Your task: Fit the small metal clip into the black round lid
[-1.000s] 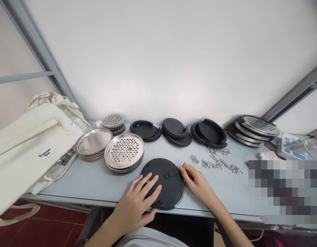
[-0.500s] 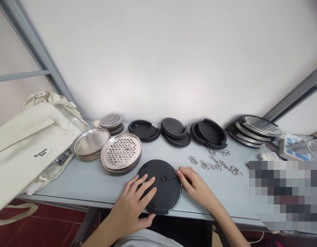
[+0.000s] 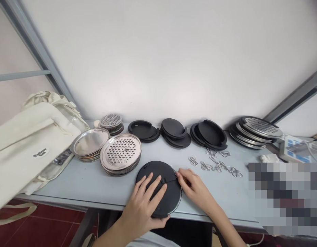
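Note:
A round black plastic cover (image 3: 171, 202) with a thin metal edge along its right side lies flat at the table's front. My left hand (image 3: 145, 199) grips it, its fingers spread over the top and its thumb against the near rim. At the right rim my right hand (image 3: 191, 183) pinches a small metal wire clip (image 3: 176, 173), mostly hidden by the fingertips. A narrow slot with a raised tab (image 3: 163, 179) runs from the cover's middle towards that clip. Several bent wire clips (image 3: 206, 166) lie loose beyond my right hand.
Stacked metal grater discs (image 3: 121, 152) and plain metal discs (image 3: 90, 142) stand left. Black round covers (image 3: 144, 130) line the wall, with a pile of metal-and-black discs (image 3: 261, 127) at right. A cream bag (image 3: 32, 137) covers the left end; a blue-white box (image 3: 294, 149) sits far right.
My left hand has slid right and slightly nearer across the cover, its fingertips now by the tab. The cover has shifted slightly left and towards me. My right hand stays pinched at the rim.

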The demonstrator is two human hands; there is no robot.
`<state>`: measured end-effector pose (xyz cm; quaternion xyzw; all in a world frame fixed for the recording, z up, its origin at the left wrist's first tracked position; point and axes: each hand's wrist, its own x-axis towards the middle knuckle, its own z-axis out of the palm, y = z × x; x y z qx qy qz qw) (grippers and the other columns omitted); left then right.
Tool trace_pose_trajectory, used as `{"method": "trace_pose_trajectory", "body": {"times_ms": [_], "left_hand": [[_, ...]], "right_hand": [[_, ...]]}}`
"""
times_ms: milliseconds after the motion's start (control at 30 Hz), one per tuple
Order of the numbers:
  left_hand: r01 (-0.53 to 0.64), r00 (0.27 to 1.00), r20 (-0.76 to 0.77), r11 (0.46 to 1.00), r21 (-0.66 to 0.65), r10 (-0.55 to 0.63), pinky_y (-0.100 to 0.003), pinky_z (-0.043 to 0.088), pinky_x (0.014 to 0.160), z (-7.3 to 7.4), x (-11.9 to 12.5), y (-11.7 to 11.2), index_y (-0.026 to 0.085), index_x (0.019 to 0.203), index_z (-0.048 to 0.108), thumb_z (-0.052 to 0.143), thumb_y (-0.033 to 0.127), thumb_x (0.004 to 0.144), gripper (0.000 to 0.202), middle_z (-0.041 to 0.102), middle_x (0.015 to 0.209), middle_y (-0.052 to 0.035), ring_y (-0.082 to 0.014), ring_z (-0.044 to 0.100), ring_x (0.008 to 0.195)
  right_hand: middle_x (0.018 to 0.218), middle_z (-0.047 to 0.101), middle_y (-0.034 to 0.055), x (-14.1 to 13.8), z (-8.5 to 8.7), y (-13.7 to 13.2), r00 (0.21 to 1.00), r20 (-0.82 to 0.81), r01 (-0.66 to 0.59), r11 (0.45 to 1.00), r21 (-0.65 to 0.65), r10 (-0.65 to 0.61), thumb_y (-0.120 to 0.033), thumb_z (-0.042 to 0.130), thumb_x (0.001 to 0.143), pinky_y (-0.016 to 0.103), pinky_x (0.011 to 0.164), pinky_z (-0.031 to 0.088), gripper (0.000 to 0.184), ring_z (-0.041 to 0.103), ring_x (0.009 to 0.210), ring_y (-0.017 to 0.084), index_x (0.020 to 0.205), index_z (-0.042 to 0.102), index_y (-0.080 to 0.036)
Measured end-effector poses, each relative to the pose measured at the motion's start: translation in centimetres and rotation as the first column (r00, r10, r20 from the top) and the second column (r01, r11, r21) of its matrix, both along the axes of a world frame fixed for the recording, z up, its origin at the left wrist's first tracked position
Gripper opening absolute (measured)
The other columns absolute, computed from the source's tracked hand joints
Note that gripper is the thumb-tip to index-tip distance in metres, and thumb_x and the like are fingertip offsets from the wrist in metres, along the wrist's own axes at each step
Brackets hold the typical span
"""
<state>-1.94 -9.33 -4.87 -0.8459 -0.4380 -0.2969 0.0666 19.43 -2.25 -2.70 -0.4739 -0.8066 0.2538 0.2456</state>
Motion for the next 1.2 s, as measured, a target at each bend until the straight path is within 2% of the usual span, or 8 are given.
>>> {"method": "trace_pose_trajectory", "body": {"times_ms": [233, 433, 667, 933, 1200], "left_hand": [[0.01, 1.0, 0.017, 1.0, 0.029, -0.011, -0.046, 0.031, 0.11, -0.19, -0.14, 0.11, 0.018, 0.135, 0.052, 0.062, 0.042, 0.081, 0.06, 0.047, 0.143, -0.0078, -0.0313, 0.037, 0.135], [0.01, 1.0, 0.018, 0.999, 0.037, -0.011, -0.047, 0.033, 0.109, 0.01, -0.03, 0.11, 0.017, 0.134, 0.052, 0.064, 0.041, 0.079, 0.061, 0.048, 0.142, -0.009, -0.0314, 0.039, 0.134], [0.011, 0.999, 0.036, 0.999, 0.038, -0.013, -0.046, 0.033, 0.11, -0.1, -0.03, 0.01, 0.018, 0.135, 0.052, 0.064, 0.041, 0.079, 0.062, 0.048, 0.142, -0.0079, -0.0307, 0.039, 0.134], [0.008, 0.999, 0.033, 0.999, 0.035, -0.009, -0.046, 0.032, 0.11, -0.21, 0.01, 0.02, 0.018, 0.134, 0.053, 0.063, 0.041, 0.079, 0.06, 0.048, 0.142, -0.0071, -0.0307, 0.04, 0.133], [-0.007, 1.0, -0.014, 0.995, 0.097, 0.009, -0.049, 0.036, 0.105, -0.29, 0.16, 0.33, 0.019, 0.13, 0.056, 0.064, 0.041, 0.078, 0.056, 0.053, 0.137, -0.0088, -0.0329, 0.044, 0.129]], "right_hand": [[0.063, 0.045, -0.0022, 0.01, 0.18, -0.03, 1.0, 0.003, 0.023, 0.999, -0.029, -0.023, -0.032, 0.032, 0.1, 0.031, 0.066, 0.039, 0.028, 0.049, 0.07, 0.02, 0.074, 0.036, -0.024], [0.065, 0.048, -0.001, 0.14, 0.6, -0.04, 1.0, 0.02, -0.013, 1.0, 0.001, 0.013, -0.029, 0.031, 0.1, 0.032, 0.067, 0.04, 0.029, 0.049, 0.07, 0.019, 0.072, 0.035, -0.023], [0.062, 0.045, -0.0018, 0.2, 0.23, 0.03, 0.999, 0.044, -0.013, 1.0, 0.029, 0.012, -0.025, 0.034, 0.098, 0.032, 0.065, 0.039, 0.028, 0.048, 0.068, 0.019, 0.07, 0.032, -0.023], [0.07, 0.05, 0.0003, -0.03, 0.28, -0.05, 0.998, 0.056, -0.044, 0.997, 0.069, 0.04, -0.02, 0.031, 0.099, 0.033, 0.069, 0.039, 0.024, 0.049, 0.071, 0.02, 0.075, 0.036, -0.023], [0.07, 0.05, 0.0007, 0.34, 0.23, 0.02, 0.996, 0.068, -0.068, 0.996, 0.055, 0.065, -0.018, 0.032, 0.099, 0.033, 0.069, 0.041, 0.025, 0.05, 0.073, 0.02, 0.075, 0.035, -0.023]]}}
